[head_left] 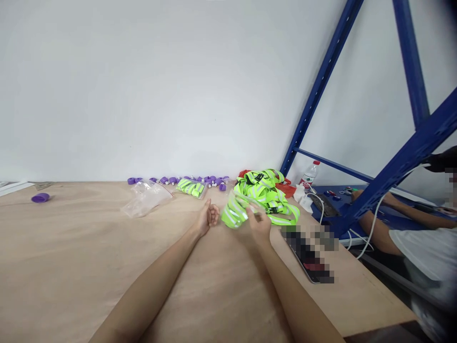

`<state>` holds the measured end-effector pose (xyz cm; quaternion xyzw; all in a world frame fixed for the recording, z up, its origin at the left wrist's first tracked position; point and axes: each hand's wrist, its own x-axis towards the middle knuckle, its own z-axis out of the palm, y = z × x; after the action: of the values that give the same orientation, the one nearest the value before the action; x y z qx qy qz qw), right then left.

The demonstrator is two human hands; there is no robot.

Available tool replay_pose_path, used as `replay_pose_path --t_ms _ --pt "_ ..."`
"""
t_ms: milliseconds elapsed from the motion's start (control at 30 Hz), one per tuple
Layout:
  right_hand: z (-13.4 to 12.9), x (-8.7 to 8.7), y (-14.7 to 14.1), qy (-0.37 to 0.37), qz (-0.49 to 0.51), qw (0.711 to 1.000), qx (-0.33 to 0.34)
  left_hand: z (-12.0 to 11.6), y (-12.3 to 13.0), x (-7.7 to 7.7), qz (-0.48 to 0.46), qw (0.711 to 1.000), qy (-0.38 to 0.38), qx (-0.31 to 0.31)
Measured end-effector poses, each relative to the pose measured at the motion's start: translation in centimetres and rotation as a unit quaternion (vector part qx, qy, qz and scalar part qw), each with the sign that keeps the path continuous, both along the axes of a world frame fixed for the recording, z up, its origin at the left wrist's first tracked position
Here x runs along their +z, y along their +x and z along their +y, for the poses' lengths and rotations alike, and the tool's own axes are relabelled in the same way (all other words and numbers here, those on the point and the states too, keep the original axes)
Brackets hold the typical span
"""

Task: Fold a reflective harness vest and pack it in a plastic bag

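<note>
My right hand [260,224] pinches the edge of a clear plastic bag [233,212] that has a folded neon-yellow reflective strap inside. The bag hangs just above the wooden table. To its left, my left hand [207,218] is raised with curled fingers, apart from the bag and holding nothing I can see. Behind my right hand lies a tangled pile of neon-yellow reflective straps [262,188] with black buckles. Another bagged strap [192,187] rests flat behind my left hand.
An opened clear bag [147,199] lies left of centre. Purple pieces [213,180] line the wall, with one purple piece [40,197] far left. A phone [303,257] lies right. Beyond a blue metal frame [321,90], a person sits beside a bottle [310,175].
</note>
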<state>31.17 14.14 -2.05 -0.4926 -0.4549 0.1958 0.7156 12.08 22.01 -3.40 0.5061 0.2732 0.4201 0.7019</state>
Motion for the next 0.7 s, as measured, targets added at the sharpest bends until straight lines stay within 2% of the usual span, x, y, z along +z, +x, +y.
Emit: replay_pose_path --t_ms 100,267,367,533,700 --pt "0.4 -0.3 0.1 -0.02 0.084 0.996 0.002 0.0 -0.1 0.0 -0.01 0.998 0.04 0.053" --pt "1.0 -1.0 -0.1 -0.069 0.08 0.989 0.101 -1.5 1.3 -0.1 0.015 0.998 0.054 -0.01" --pt "1.0 -1.0 -0.4 -0.082 0.09 0.983 0.14 -1.8 2.2 -0.8 0.021 0.999 0.039 -0.009" --pt "1.4 -1.3 -0.3 -0.089 0.13 0.983 0.099 -1.2 2.4 -1.6 0.014 0.999 0.023 0.021" --pt "1.7 -1.9 0.3 -0.105 0.158 0.977 0.1 -1.3 2.3 -1.4 -0.013 1.0 0.022 0.005"
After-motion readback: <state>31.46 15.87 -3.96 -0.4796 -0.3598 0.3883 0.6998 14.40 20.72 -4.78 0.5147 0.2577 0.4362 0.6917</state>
